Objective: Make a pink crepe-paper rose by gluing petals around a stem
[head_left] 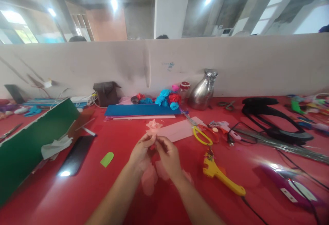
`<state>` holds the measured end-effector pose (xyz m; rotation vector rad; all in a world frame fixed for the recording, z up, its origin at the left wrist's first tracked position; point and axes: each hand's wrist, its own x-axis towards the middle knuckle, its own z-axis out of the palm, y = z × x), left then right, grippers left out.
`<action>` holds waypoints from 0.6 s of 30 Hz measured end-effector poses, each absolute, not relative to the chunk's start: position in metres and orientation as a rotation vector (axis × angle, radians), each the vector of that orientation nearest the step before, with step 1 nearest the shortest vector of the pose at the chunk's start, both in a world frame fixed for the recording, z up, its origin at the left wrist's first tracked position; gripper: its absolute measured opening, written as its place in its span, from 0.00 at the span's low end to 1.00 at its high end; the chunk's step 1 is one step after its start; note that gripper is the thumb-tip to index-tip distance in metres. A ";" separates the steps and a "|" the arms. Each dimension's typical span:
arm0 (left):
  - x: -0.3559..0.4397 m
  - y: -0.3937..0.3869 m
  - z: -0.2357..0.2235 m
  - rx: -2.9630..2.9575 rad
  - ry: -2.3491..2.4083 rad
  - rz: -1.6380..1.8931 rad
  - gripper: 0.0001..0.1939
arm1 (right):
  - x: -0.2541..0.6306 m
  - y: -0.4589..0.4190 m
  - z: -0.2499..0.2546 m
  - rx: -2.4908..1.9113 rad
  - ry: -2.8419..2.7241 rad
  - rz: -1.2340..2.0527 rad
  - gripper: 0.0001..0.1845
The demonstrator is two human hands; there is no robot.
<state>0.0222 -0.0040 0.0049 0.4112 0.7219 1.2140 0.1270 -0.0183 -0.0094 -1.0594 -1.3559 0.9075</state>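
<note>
Between my two hands, a pink paper flower (154, 125) points away from me, its ruffled petals showing beyond the fingertips. My left hand (141, 149) pinches its base, thumb against fingers. Close against it, my right hand (168, 153) also has its fingers closed at the base; they hide the exact grip. Loose pink petals (149, 180) lie on the red table below my hands. A pale pink paper sheet (174, 129) lies just behind my right hand. To the right is a yellow glue gun (223, 177), near yellow-handled scissors (202, 136).
A green board (38, 142) stands at the left beside a dark phone (77, 156). Behind are a blue slab (141, 110), blue paper flowers (163, 97) and a metal jug (204, 89). Rightward lie a black strap-like object (272, 119), a purple device (290, 184) and cords.
</note>
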 end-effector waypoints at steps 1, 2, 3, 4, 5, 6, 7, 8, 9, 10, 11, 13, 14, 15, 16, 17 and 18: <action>0.024 -0.004 0.003 0.412 0.708 1.226 0.11 | 0.127 -0.018 -0.011 -1.072 -1.356 0.905 0.10; 0.025 -0.003 0.000 0.416 0.692 1.238 0.11 | 0.128 -0.017 -0.012 -1.088 -1.357 0.901 0.09; 0.025 -0.002 -0.003 0.421 0.681 1.248 0.10 | 0.128 -0.017 -0.013 -1.102 -1.358 0.899 0.09; 0.024 -0.001 -0.007 0.429 0.676 1.252 0.10 | 0.128 -0.016 -0.013 -1.114 -1.360 0.899 0.09; 0.023 0.000 -0.010 0.439 0.675 1.252 0.10 | 0.128 -0.016 -0.014 -1.121 -1.363 0.901 0.08; 0.021 0.001 -0.012 0.454 0.676 1.249 0.09 | 0.127 -0.015 -0.015 -1.124 -1.363 0.903 0.08; 0.019 0.002 -0.014 0.472 0.678 1.244 0.09 | 0.126 -0.015 -0.016 -1.122 -1.362 0.908 0.08; 0.017 0.002 -0.015 0.485 0.680 1.244 0.09 | 0.126 -0.015 -0.017 -1.118 -1.359 0.911 0.08; 0.015 0.003 -0.016 0.494 0.682 1.247 0.09 | 0.125 -0.015 -0.018 -1.114 -1.356 0.918 0.08; 0.013 0.004 -0.016 0.496 0.685 1.250 0.09 | 0.124 -0.015 -0.018 -1.111 -1.350 0.927 0.08; 0.012 0.004 -0.016 0.495 0.687 1.252 0.09 | 0.124 -0.015 -0.019 -1.108 -1.341 0.936 0.08; 0.012 0.004 -0.016 0.499 0.686 1.253 0.09 | 0.123 -0.016 -0.018 -1.106 -1.323 0.951 0.08; 0.012 0.004 -0.016 0.508 0.685 1.253 0.09 | 0.123 -0.016 -0.017 -1.107 -1.315 0.958 0.08; 0.012 0.004 -0.016 0.521 0.686 1.253 0.09 | 0.123 -0.016 -0.016 -1.110 -1.310 0.964 0.08; 0.012 0.004 -0.015 0.534 0.690 1.251 0.10 | 0.123 -0.017 -0.015 -1.113 -1.309 0.971 0.07; 0.012 0.004 -0.015 0.544 0.695 1.252 0.11 | 0.123 -0.017 -0.013 -1.115 -1.312 0.979 0.07; 0.012 0.004 -0.015 0.555 0.698 1.252 0.11 | 0.123 -0.017 -0.012 -1.115 -1.317 0.986 0.07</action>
